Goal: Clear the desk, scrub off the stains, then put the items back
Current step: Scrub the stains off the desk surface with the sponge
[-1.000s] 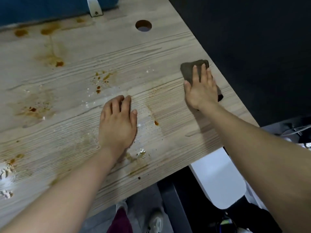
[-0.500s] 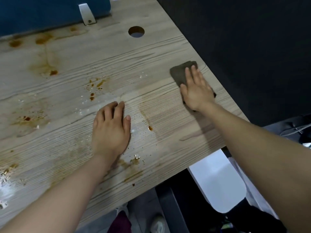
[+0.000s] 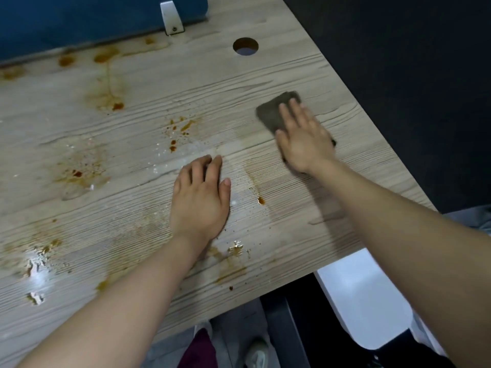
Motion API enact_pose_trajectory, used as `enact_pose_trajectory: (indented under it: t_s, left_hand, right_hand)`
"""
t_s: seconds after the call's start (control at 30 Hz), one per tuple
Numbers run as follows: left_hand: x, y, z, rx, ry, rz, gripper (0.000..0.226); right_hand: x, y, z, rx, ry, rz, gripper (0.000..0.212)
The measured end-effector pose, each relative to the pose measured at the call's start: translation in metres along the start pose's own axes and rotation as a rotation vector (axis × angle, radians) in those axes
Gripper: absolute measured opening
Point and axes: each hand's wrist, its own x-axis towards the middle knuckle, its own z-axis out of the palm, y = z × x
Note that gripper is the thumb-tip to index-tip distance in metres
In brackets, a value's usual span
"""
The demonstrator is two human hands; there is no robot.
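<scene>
1. On the wooden bench (image 3: 265, 75), seen from the head camera, both hands lie flat with the palms down, and bare forearms reach in from the lower edge of the view.
2. The right hand (image 3: 305, 139) presses on a dark grey scrubbing pad (image 3: 273, 110) near the right edge of the bench. The fingers are stretched out and close together on top of the pad, not curled around it. The pad shows past the fingertips, and a small dark corner shows behind the wrist.
3. The left hand (image 3: 200, 197) rests open on the bare wood near the middle, holding nothing, with fingers together and the thumb a little apart. It is well apart from the pad.
4. Brown stains (image 3: 106, 96) are spread over the bench: a row of blots along the back edge, a run going down from one of them, small splashes (image 3: 178, 131) in front of the left hand, and a single drop (image 3: 261, 200) between the two hands.
5. Wet, shiny patches (image 3: 37, 261) are at the near left part, and one small patch (image 3: 236, 248) is just beside the left wrist.
6. A round cable hole (image 3: 245, 46) is at the back, and to the left of it a white bracket (image 3: 171, 17) stands against a blue panel (image 3: 79, 19).
7. Below the front edge of the bench a light shoe (image 3: 256, 354) is visible on the floor.
</scene>
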Motion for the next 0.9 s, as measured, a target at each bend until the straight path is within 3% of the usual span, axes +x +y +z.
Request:
enact_pose_trajectory:
  t_s: [0.13, 0.33, 0.43, 0.5, 0.57, 0.7, 0.9]
  left_hand:
    - [0.000, -0.002, 0.002, 0.000, 0.005, 0.007, 0.049]
    - [0.001, -0.002, 0.003, 0.016, 0.020, 0.009, 0.047]
    - [0.000, -0.002, 0.003, 0.020, 0.019, 0.011, 0.047]
    - [0.000, -0.001, 0.002, 0.014, 0.022, 0.009, 0.047]
    - [0.000, -0.002, 0.003, 0.011, 0.018, 0.008, 0.047]
    - [0.000, -0.002, 0.003, 0.015, 0.033, 0.005, 0.046]
    - [0.000, -0.002, 0.003, 0.027, 0.027, 0.001, 0.046]
  right_hand:
    - [0.013, -0.013, 0.005, 0.010, 0.023, 0.205, 0.058]
    - [0.006, -0.073, 0.017, 0.015, -0.029, -0.056, 0.059]
    - [0.006, -0.055, 0.012, 0.017, -0.065, -0.197, 0.056]
    - [0.015, -0.030, 0.005, -0.015, -0.058, -0.181, 0.056]
    - [0.022, -0.012, -0.001, -0.008, -0.038, -0.049, 0.056]
    - [0.023, -0.031, 0.006, -0.003, -0.009, 0.096, 0.057]
    - [0.007, -0.090, 0.024, 0.009, -0.035, -0.135, 0.057]
